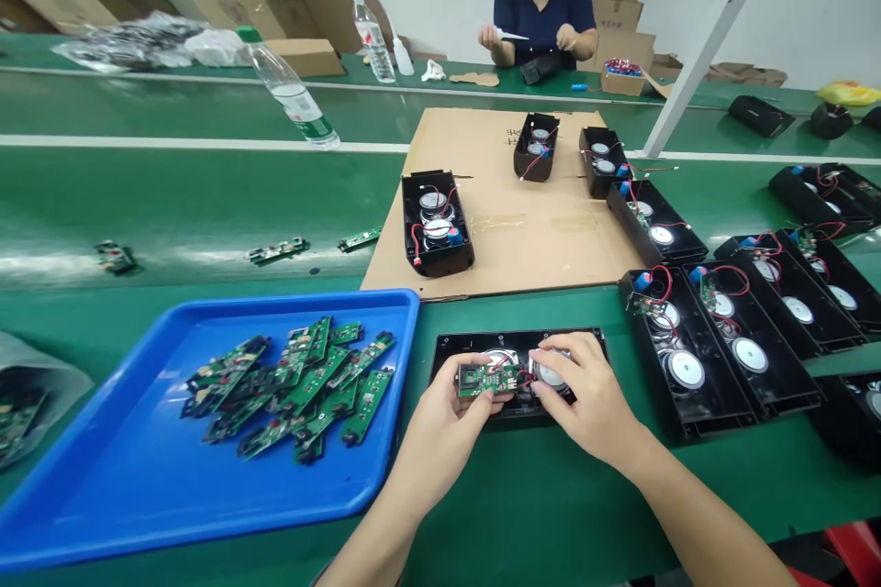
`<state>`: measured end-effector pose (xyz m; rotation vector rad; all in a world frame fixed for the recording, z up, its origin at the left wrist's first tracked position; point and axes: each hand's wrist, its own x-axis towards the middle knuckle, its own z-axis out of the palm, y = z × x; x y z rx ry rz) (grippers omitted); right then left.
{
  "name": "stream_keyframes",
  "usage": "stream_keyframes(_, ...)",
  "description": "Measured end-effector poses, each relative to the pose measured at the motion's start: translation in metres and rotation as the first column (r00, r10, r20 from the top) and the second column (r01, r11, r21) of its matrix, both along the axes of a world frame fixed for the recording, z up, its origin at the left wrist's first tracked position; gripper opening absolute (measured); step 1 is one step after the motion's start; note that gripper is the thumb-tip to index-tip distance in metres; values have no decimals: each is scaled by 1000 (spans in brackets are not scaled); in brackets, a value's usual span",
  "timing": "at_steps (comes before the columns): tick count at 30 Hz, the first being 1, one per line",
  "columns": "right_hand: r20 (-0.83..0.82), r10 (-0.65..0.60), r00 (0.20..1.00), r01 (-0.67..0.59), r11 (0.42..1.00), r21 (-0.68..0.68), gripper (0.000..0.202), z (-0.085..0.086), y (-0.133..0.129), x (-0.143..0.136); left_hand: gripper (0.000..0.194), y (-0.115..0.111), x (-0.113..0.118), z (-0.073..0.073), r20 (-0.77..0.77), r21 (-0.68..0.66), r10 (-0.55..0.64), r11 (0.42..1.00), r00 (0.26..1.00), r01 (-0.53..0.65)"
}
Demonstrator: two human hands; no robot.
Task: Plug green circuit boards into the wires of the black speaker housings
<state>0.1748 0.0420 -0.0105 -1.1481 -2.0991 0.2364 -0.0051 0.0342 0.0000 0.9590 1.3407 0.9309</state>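
Observation:
A black speaker housing (447,347) with two round speakers lies lengthwise in front of me on the green table. Over its left half, my left hand (451,417) grips a green circuit board (482,379) between thumb and fingers. My right hand (585,394) is at the board's right end, its thumb and fingertips pinched around a thin red wire (524,378) near the right speaker. The fingers partly cover both the wire end and the housing.
A blue tray (172,486) with several circuit boards is at left. Black housings (688,371) line the right side; more stand on a cardboard sheet (537,248). Bottles (293,101) stand behind. Across the table, a person (543,9) holds a white tool.

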Motion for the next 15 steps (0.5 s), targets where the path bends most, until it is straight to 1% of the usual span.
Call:
stream_keyframes(1, 88, 13, 996, -12, 1000, -9, 34, 1, 2, 1, 32, 0, -1, -2, 9, 1, -5, 1000, 1000, 5)
stream_keyframes(2, 188, 33, 982, -29, 999, -24, 53, 3, 4, 2, 32, 0, -2, -4, 16, 2, -12, 1000, 1000, 12)
stream_keyframes(4, 381, 88, 920, -59, 994, -88, 89, 7, 10, 3, 34, 0, -3, -6, 29, 2, -27, 1000, 999, 27)
stream_keyframes(5, 453, 114, 884, -59, 989, -134, 101, 9, 13, 2, 37, 1, -3, -5, 34, 4, -30, 1000, 999, 30)
stream_keyframes(6, 501, 136, 855, -50, 982, -181, 107, 11, 15, 1, 41, 0, -3, -4, 39, 1, -34, 999, 999, 34)
stream_keyframes(8, 532, 157, 832, -23, 968, -251, 108, 16, 17, -2, 52, -1, -4, 3, 44, -18, -43, 999, 998, 44)
stream_keyframes(10, 498, 137, 856, 7, 961, -277, 104, 20, 13, -6, 62, -5, -5, 12, 35, -26, -29, 999, 999, 30)
stream_keyframes(12, 446, 81, 891, 39, 966, -255, 97, 24, 5, -8, 71, -10, -8, 22, 21, -5, 4, 1000, 1000, -4)
stream_keyframes(15, 397, -55, 916, 126, 980, -155, 88, 31, -7, -5, 82, -18, -15, 37, 13, 43, 65, 997, 998, -66)
